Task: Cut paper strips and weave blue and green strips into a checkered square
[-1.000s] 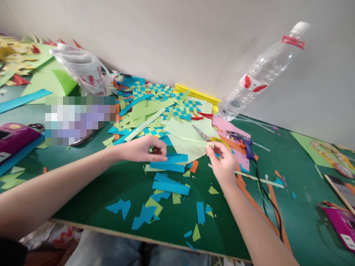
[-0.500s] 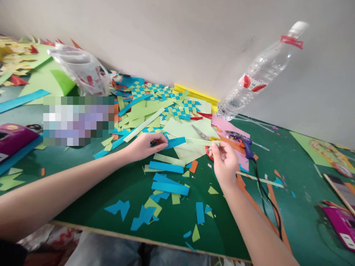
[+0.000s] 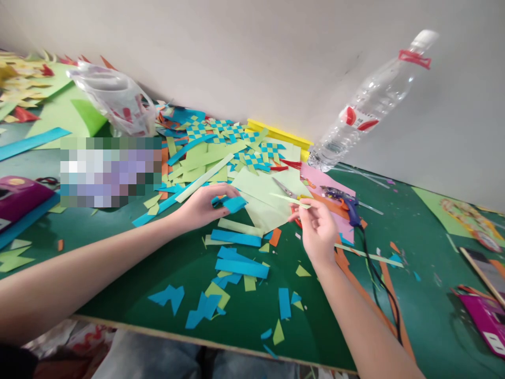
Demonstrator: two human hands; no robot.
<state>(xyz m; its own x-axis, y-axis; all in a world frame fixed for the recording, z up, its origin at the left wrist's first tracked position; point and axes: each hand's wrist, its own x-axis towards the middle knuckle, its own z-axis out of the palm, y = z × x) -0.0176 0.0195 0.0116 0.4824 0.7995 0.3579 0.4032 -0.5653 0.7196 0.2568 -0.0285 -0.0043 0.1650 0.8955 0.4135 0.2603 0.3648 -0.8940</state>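
My left hand (image 3: 207, 204) pinches a short blue paper strip (image 3: 235, 203), which sticks out past the fingertips. A narrow pale green paper strip (image 3: 286, 198) is held between thumb and fingers of my right hand (image 3: 317, 223), its free end pointing left. The two strips are apart. Scissors (image 3: 284, 188) with yellow and red handles lie just behind my right hand, partly covered by it. Below the hands are loose blue strips (image 3: 236, 237) and green paper scraps. Behind them sits a pile of woven blue and green checkered pieces (image 3: 252, 158).
A tall clear bottle (image 3: 359, 116) leans by the wall. A glue gun (image 3: 343, 202) with a black cord (image 3: 373, 273) lies to the right. On the left are a bagged cup (image 3: 118, 100) and a purple object (image 3: 23, 197). The green table's front edge (image 3: 213, 345) is close.
The blue strip and the green strip, which met end to end before, are now apart. The blue strip has turned in my left hand, and the green strip has tilted in my right.
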